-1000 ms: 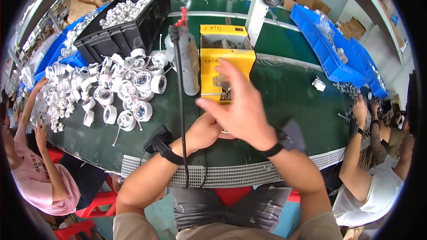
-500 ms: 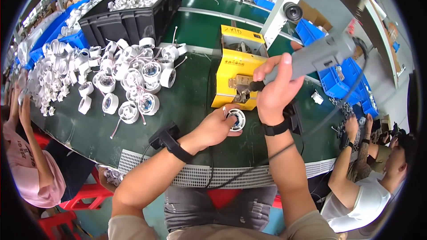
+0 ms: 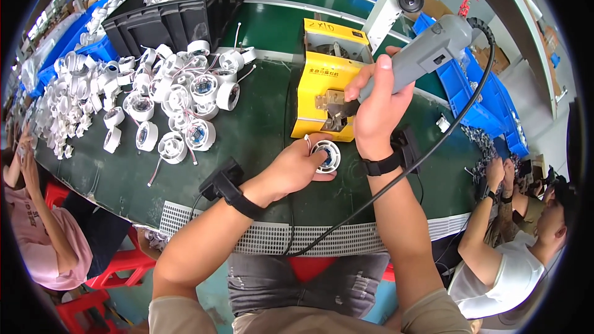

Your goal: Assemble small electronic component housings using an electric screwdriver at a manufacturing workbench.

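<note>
White round part [image 3: 336,156], one: held over the tabletop, between the yellow machine and the near edge. It is gripped at its left side by the left hand [image 3: 294,170], thumb laid over the inside, fingers tucked beneath.

Grey handheld power tool [image 3: 427,49], one: clasped in the right hand [image 3: 382,105], fingers and thumb wrapped about its lower end. Its dark tip is pointed at the metal fitting of the machine; whether contact is made cannot be told.

Yellow machine [image 3: 325,80], one: placed mid-tabletop, just beyond the white round part.

Black crate [image 3: 179,18], one: set toward the far left corner, heaped with small white pieces.

White round housings [image 3: 176,99], wired: piled along the left half, too overlapped to be counted.

Loose white piece [image 3: 443,124], one: left toward the right edge.

Tabletop [image 3: 260,111]: green, bordered at the near edge by a perforated strip [image 3: 346,239].

Room: red stools [image 3: 120,263] at left; people are seated at both sides.
</note>
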The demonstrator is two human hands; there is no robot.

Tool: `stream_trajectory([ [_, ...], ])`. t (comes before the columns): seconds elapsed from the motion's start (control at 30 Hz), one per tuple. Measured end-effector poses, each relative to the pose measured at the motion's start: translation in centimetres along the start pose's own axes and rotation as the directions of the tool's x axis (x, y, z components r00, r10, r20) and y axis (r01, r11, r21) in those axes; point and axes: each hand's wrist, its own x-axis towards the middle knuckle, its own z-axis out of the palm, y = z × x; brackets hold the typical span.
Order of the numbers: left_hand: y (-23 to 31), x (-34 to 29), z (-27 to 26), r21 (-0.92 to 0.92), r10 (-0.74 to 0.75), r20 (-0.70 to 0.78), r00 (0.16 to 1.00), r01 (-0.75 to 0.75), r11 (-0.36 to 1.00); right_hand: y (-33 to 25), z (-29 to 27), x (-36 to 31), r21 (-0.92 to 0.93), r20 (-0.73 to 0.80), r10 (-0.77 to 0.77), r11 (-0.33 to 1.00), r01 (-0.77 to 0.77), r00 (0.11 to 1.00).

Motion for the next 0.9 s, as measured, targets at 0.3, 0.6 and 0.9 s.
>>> stream_trajectory([
  [0.3, 0.5, -0.1, 0.3, -0.020, -0.040, -0.031, 0.999, 0.040, 0.999, 0.2, 0.0, -0.1, -0.025, 0.025, 0.007, 1.000, -0.007, 1.000],
  [0.6, 0.9, -0.2, 0.0, -0.042, -0.093, -0.042, 0.995, 0.091, 0.995, -1.9, -1.0, -3.6, 0.050, 0.079, 0.086, 0.995, -0.090, 0.993],
  [0.9, 0.7, -0.2, 0.2, -0.081, -0.037, -0.056, 0.998, 0.033, 0.996, -1.4, -1.1, -5.0, -0.007, 0.126, 0.159, 0.987, -0.159, 0.979],
])
